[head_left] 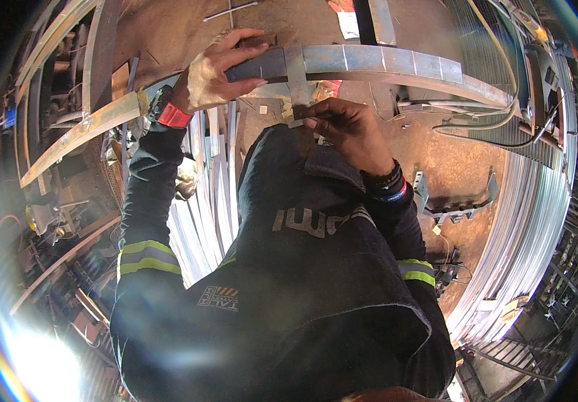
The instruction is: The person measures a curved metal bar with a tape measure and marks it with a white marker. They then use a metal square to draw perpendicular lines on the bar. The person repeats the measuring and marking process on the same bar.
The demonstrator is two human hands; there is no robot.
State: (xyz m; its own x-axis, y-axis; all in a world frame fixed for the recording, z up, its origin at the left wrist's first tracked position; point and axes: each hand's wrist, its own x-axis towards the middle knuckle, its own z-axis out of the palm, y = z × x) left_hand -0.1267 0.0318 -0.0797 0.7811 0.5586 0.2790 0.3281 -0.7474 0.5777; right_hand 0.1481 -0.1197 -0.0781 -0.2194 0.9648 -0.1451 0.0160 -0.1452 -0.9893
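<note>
A long grey metal bar (376, 59) with several light cross-lines runs left to right in front of me. A flat metal strip (295, 75) lies across it, and a brown metal leg (262, 39) at its far end makes it look like a square. My left hand (216, 70) reaches over the bar, its fingers on the brown leg and its thumb towards the near edge. My right hand (351, 130) pinches a small pale flat piece (296, 124) at the strip's near end. Whether this piece is separate from the strip, I cannot tell.
Long metal strips (198, 208) lie below the bar on the left, and a large bundle (524, 228) of them on the right. A bracket-like metal part (453, 211) rests on the brown floor. A cable (483, 127) loops at the right. Bright glare fills the lower left.
</note>
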